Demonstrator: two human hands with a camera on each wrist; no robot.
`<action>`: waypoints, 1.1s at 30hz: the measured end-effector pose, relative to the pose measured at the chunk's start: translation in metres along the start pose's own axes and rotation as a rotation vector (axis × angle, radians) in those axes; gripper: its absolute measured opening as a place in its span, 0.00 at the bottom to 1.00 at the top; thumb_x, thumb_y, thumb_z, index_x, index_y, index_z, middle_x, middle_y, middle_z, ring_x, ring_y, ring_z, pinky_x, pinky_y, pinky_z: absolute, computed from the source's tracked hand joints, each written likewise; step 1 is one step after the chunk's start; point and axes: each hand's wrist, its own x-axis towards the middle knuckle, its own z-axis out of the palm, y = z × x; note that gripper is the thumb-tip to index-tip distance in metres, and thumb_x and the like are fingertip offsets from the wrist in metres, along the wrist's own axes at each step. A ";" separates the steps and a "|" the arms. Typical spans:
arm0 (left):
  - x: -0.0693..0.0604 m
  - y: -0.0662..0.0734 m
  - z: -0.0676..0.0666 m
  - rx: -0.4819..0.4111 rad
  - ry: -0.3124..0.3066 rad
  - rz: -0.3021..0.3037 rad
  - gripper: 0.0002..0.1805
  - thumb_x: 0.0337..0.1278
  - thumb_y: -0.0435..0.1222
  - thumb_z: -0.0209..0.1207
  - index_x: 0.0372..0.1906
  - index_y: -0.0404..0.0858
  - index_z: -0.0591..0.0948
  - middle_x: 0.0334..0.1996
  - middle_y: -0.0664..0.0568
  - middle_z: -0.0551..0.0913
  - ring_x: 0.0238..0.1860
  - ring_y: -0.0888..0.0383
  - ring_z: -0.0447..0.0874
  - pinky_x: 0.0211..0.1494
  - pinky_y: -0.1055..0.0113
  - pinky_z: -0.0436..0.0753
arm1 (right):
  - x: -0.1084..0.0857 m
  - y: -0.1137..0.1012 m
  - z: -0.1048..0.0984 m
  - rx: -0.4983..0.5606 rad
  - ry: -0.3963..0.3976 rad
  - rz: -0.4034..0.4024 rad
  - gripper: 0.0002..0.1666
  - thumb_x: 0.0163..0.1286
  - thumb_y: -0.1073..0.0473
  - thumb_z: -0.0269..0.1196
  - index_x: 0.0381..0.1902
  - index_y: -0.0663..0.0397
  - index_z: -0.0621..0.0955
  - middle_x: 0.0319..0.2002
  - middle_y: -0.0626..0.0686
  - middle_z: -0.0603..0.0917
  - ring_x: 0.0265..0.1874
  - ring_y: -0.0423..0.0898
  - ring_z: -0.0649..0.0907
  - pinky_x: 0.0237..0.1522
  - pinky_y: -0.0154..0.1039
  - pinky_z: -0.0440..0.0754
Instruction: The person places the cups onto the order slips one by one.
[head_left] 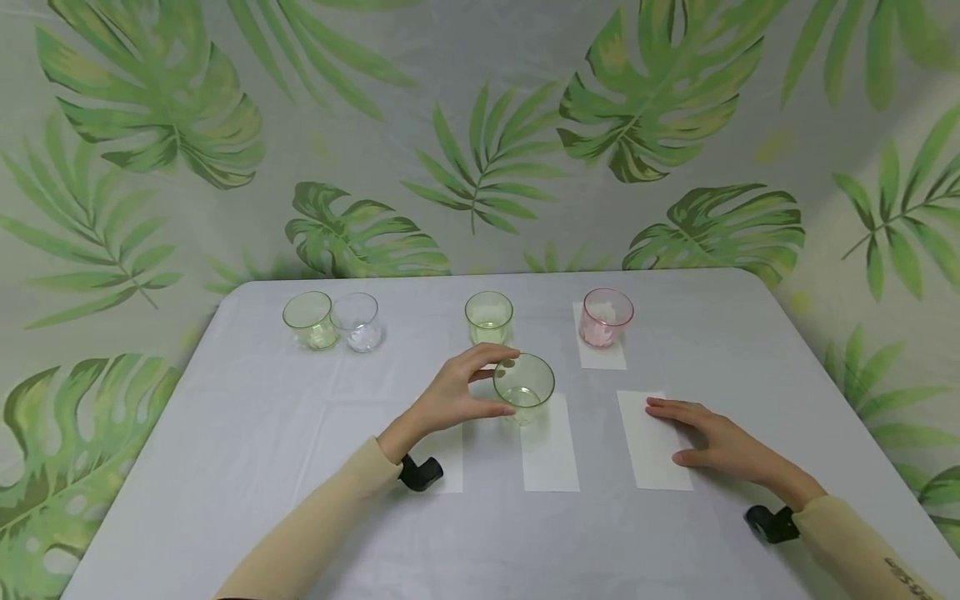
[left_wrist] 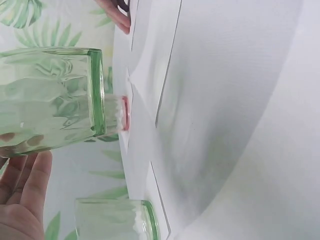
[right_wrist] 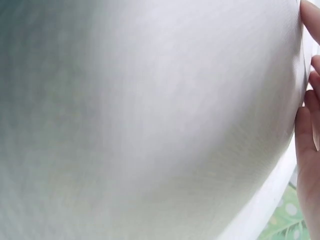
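A green-rimmed glass [head_left: 524,385] is held by my left hand [head_left: 467,390], thumb and fingers curled round its side. In the left wrist view the glass [left_wrist: 50,100] is raised off the table, and the left hand's fingers [left_wrist: 32,185] lie against it. My right hand [head_left: 720,446] rests at the edge of a white paper strip [head_left: 654,442], fingers loosely extended. In the right wrist view the fingers [right_wrist: 309,130] show at the right edge by the tablecloth. Another paper strip [head_left: 551,454] lies below the held glass.
Behind stand a second green glass [head_left: 489,317] and a pink glass [head_left: 606,318] on a paper strip [head_left: 602,358]. A green glass [head_left: 309,321] and a clear glass [head_left: 357,322] stand side by side at the far left. One more strip [head_left: 448,462] lies near my left wrist.
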 end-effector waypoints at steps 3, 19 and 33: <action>0.004 -0.014 0.009 -0.014 -0.010 0.006 0.37 0.38 0.22 0.72 0.60 0.24 0.71 0.57 0.35 0.72 0.55 0.41 0.74 0.56 0.53 0.78 | 0.000 0.001 -0.001 -0.005 -0.008 -0.009 0.38 0.58 0.56 0.70 0.66 0.56 0.71 0.68 0.41 0.66 0.65 0.23 0.54 0.56 0.13 0.49; 0.044 -0.027 0.068 -0.015 -0.124 0.068 0.39 0.40 0.29 0.74 0.62 0.31 0.71 0.57 0.44 0.73 0.56 0.56 0.72 0.58 0.72 0.75 | 0.000 -0.002 -0.003 0.031 -0.018 0.048 0.38 0.58 0.54 0.70 0.65 0.55 0.72 0.67 0.45 0.68 0.64 0.23 0.56 0.55 0.13 0.49; 0.074 -0.028 0.116 0.025 -0.196 0.032 0.39 0.42 0.32 0.74 0.64 0.33 0.70 0.60 0.47 0.71 0.60 0.65 0.70 0.57 0.79 0.71 | 0.001 -0.006 -0.005 -0.018 -0.047 0.249 0.43 0.55 0.53 0.72 0.65 0.65 0.70 0.62 0.70 0.68 0.60 0.70 0.65 0.55 0.65 0.67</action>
